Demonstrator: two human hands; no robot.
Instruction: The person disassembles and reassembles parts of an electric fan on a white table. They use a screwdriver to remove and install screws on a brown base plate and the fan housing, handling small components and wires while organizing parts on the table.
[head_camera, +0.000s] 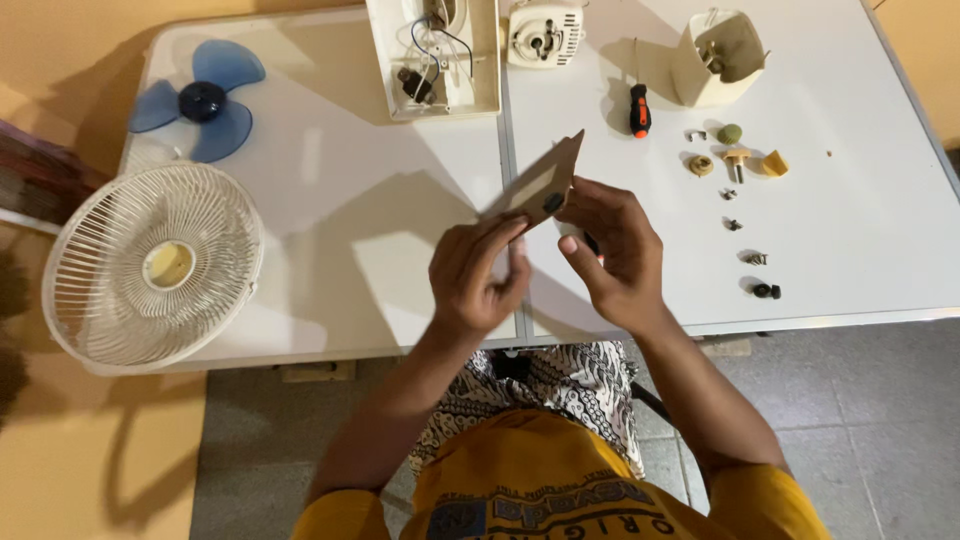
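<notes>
My left hand (478, 272) and my right hand (615, 250) are raised together above the front edge of the white table (380, 220). Between their fingertips they hold a thin brown cardboard-like piece (540, 182) with a dark spot on it, tilted up to the right. The left fingers pinch its lower left end. The right fingers grip its right side near the dark spot. A small dark and red object shows just under my right hand; what it is I cannot tell.
A white fan grille (153, 265) overhangs the table's left edge, with a blue fan blade (200, 100) behind it. A cream fan base with wires (433, 55), a motor (544, 35), a cream housing (718, 57), a screwdriver (640, 108) and several small screws and knobs (735, 160) lie at the back and right.
</notes>
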